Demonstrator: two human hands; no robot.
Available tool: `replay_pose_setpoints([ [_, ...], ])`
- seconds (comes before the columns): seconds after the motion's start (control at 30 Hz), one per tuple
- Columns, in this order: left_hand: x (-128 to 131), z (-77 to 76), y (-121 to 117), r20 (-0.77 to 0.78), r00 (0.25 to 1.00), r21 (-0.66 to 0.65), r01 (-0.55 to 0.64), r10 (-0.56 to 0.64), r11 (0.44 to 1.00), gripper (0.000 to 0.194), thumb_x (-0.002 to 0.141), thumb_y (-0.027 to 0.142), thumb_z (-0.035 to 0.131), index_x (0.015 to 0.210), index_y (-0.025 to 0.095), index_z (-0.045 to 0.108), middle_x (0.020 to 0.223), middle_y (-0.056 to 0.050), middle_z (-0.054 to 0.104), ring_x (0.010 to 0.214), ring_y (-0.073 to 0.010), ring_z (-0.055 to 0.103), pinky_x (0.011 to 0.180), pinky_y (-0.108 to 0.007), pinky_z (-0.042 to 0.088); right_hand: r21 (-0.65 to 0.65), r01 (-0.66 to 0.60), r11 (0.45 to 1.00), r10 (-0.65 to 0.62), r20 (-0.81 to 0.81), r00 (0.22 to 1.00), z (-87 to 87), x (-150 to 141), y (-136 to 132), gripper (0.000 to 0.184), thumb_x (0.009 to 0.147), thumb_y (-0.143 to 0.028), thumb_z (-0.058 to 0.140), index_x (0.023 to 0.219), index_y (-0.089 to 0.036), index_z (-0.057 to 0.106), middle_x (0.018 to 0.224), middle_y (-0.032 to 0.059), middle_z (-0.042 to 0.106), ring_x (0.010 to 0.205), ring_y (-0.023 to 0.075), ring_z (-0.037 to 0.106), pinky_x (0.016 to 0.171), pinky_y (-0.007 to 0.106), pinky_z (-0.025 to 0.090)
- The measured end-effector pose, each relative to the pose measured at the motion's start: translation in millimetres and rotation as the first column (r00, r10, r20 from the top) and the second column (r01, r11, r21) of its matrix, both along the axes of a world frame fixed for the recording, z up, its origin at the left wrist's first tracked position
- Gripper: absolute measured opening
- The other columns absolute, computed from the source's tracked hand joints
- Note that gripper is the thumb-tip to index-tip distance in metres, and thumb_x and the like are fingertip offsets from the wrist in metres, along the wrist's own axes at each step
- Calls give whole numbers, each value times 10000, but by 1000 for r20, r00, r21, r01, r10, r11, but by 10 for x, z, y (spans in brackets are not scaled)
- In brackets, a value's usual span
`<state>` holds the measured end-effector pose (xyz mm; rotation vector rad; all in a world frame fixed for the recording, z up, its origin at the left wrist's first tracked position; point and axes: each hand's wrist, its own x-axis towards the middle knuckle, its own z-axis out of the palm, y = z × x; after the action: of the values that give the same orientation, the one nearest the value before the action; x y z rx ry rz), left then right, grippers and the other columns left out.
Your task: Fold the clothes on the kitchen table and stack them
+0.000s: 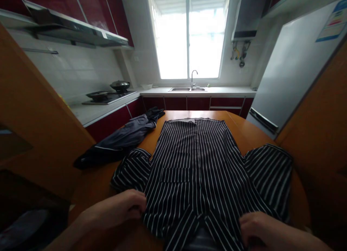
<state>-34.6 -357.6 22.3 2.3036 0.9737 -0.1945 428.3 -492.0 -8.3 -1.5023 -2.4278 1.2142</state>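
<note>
Head view: black-and-white striped collared shirt [217, 164] lies flat on the worktop [245, 133], hem [187, 120] at 12 o'clock, collar [182, 227] at 6. Left hand [132, 204] at 7, right hand [256, 227] at 5, both look pinched on its shoulders [153, 218]. Should be light, floppy, maybe slightly slippery, hardly fragile. I'd hold those shoulders; mid-panel grips would probably sag.

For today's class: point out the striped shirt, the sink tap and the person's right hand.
Striped shirt [194, 160], head view: the middle of its front.
Sink tap [192, 79], head view: its upright pipe.
Right hand [255, 225], head view: the back of the hand.
</note>
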Motion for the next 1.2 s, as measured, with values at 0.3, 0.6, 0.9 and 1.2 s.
replay_pose_setpoints([
  [0.3, 941, 230, 723, 177, 979, 111, 81, -100, 991, 392, 1031, 420, 440, 1314, 256, 656, 1314, -40, 681, 1189, -221, 635, 1029, -317, 465, 258, -23, 966, 65, -153, 986, 257, -391, 1117, 266, 990, -299, 505, 1106, -237, 736, 1043, 50, 726, 933, 190, 667, 852, 321, 518],
  [0.6, 1882, -697, 2149, 18, 972, 497, -212, 234, 842, 670, 1040, 551, 303, 1579, 154, 328, 1668, -164, 191, 1550, -331, 147, 1217, -591, 130, 606, 389, 694, -438, -73, 896, -207, -950, 3308, 348, 983, -181, 448, 1234, -156, 687, 1253, 134, 689, 1206, 227, 607, 1053, 322, 427],
  [0.9, 1785, -861, 2185, 71, 973, 556, -221, 219, 801, 691, 1026, 632, 239, 1592, 245, 330, 1678, -85, 200, 1557, -302, 133, 1236, -559, 117, 513, 532, 674, -610, -20, 792, -207, -767, 4918, 282, 955, -246, 588, 1184, -126, 699, 1231, 179, 704, 1156, 248, 655, 989, 318, 464],
  [1.2, 1803, -851, 2148, 99, 967, 552, -251, 237, 795, 623, 1039, 581, 291, 1572, 270, 374, 1666, -71, 250, 1549, -301, 180, 1236, -569, 146, 384, 496, 779, -566, 89, 819, -242, -816, 5468, 209, 761, -228, 836, 888, -95, 736, 875, 124, 751, 846, 228, 700, 761, 285, 517],
])
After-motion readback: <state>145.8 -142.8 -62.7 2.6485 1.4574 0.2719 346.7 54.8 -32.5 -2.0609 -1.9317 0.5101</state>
